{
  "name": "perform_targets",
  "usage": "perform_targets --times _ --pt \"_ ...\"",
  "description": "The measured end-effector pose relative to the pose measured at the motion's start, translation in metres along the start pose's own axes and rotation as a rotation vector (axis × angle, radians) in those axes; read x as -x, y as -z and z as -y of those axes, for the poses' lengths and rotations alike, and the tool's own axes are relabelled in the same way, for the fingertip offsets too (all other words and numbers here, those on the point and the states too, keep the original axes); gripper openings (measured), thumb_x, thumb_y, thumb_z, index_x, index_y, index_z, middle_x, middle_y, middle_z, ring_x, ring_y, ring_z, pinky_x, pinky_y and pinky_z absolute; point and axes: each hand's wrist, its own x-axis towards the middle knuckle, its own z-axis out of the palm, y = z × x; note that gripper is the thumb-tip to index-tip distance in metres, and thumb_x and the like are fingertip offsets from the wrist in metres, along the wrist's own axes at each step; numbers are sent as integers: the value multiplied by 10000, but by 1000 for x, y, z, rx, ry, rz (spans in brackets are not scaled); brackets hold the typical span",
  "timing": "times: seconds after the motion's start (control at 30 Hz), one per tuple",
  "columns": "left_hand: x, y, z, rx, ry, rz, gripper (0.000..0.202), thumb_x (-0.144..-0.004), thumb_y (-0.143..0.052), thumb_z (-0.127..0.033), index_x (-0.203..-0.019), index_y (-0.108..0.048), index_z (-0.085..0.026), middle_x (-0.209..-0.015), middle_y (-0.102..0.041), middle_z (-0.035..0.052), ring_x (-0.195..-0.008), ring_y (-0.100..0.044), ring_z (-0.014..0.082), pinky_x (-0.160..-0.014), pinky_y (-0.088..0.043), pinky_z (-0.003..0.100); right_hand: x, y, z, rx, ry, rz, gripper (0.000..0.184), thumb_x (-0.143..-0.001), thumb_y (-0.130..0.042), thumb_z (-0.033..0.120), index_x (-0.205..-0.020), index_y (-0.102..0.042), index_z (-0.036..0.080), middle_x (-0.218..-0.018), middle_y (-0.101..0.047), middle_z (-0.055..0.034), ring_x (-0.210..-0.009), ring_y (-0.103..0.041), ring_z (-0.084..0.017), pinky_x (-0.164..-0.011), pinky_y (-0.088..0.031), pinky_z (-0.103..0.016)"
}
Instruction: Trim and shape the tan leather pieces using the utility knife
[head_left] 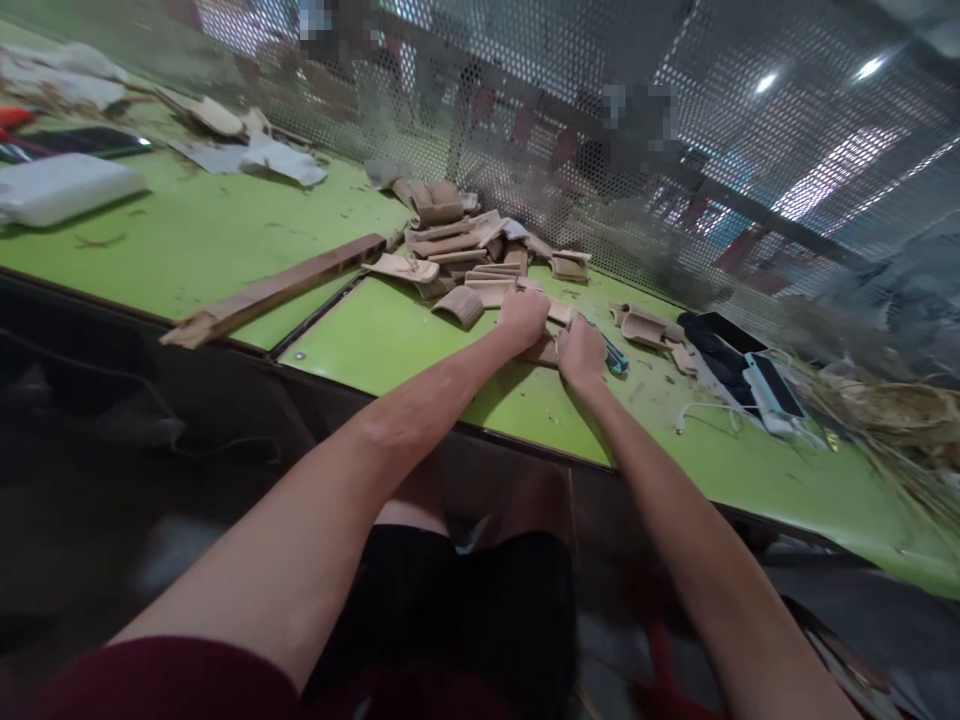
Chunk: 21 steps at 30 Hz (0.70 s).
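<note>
My left hand (523, 317) is closed, knuckles up, pressing on a curved tan piece (541, 350) that lies on the green table (390, 340). My right hand (580, 352) sits right beside it, fingers wrapped round a teal-handled cutter (616, 360) whose tip sticks out to the right. Just beyond both hands lies a pile of curved tan pieces (457, 255). A few more tan pieces (649, 328) lie to the right of my right hand.
A long wooden strip (274, 290) lies diagonally on the left. Phones (772, 390) with a white cable rest at the right, beside dry straw (892, 410). A white box (64, 188) and scraps sit far left. A perforated metal screen (600, 150) backs the table.
</note>
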Motion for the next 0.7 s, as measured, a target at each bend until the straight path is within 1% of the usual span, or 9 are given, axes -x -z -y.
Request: perform_targets --times 0.1,0.17,0.23,0.33,0.43,0.57,0.63,0.7 --pt "0 -1 0 -13 -42 -19 281 -946 -542 -189 -1124 -736 -89 -1126 -713 201 -1096 -675 284 -951 -509 346 -15 0 12 12 -10 7 364 -974 -421 168 -1229 -670 97 -1157 -723 -220 -1082 -692 -314 -891 -515 -371" --pt "0 -1 0 -6 -20 -23 281 -949 -563 -219 -1135 -735 -96 -1119 -714 191 -1108 -666 268 -964 -497 323 -25 0 17 13 -25 37 375 -973 -404 140 -1204 -693 80 -1175 -716 -238 -1105 -693 -322 -896 -523 -371" --pt "0 -1 -1 -5 29 -20 284 -950 -579 -230 -1153 -730 -102 -1113 -714 180 -1117 -658 257 -962 -491 304 -28 -1 17 18 -35 58 384 -974 -392 118 -1201 -699 76 -1180 -715 -244 -1118 -693 -328 -894 -529 -374" --pt "0 -2 -3 -22 66 -6 284 -961 -547 -185 -1165 -725 -98 -1122 -714 182 -1111 -659 258 -939 -499 306 -18 0 10 19 -16 64 380 -984 -403 126 -1275 -646 89 -1178 -719 -228 -1121 -693 -324 -900 -527 -383" --pt "3 -1 -7 -49 27 -12 306 -974 -480 -117 -1158 -721 -83 -1135 -715 192 -1109 -666 261 -930 -503 322 1 5 2 38 -1 66 388 -1002 -376 143 -1327 -583 101 -1178 -712 -233 -1109 -694 -320 -898 -519 -388" --pt "4 1 -10 -60 -4 -18 305 -970 -470 -97 -1134 -727 -84 -1143 -715 186 -1093 -676 262 -933 -505 337 22 10 -1 70 1 69 368 -1014 -361 186 -1309 -565 100 -1142 -715 -233 -1070 -702 -313 -870 -517 -363" --pt "4 1 -10 -60 -20 -4 301 -962 -482 -101 -1131 -730 -89 -1149 -714 187 -1084 -678 262 -924 -511 338 28 10 -2 74 -21 66 358 -1015 -380 218 -1299 -560 95 -1130 -717 -235 -1052 -705 -306 -865 -519 -355" --pt "2 0 -9 -65 -55 -9 298 -951 -489 -103 -1124 -732 -89 -1137 -714 192 -1074 -679 266 -913 -518 341 28 8 -1 79 -32 54 359 -1014 -372 206 -1298 -561 94 -1131 -715 -240 -1054 -706 -309 -869 -522 -365"
